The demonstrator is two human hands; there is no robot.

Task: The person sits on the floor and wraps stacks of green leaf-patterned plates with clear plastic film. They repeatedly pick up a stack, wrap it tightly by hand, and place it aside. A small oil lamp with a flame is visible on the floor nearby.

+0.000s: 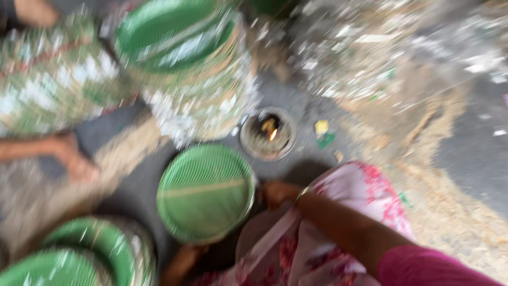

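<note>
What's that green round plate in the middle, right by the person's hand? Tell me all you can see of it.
The green plate is round and shallow, its face ribbed with fine lines like a pressed leaf, with one pale stripe across the middle. It looks like leaf-patterned paper, though blur hides detail. It lies face up, slightly tilted, on the dark ground. The right hand is at its right edge; whether it grips the rim cannot be told. Similar stacked plates stand beyond it.
</note>
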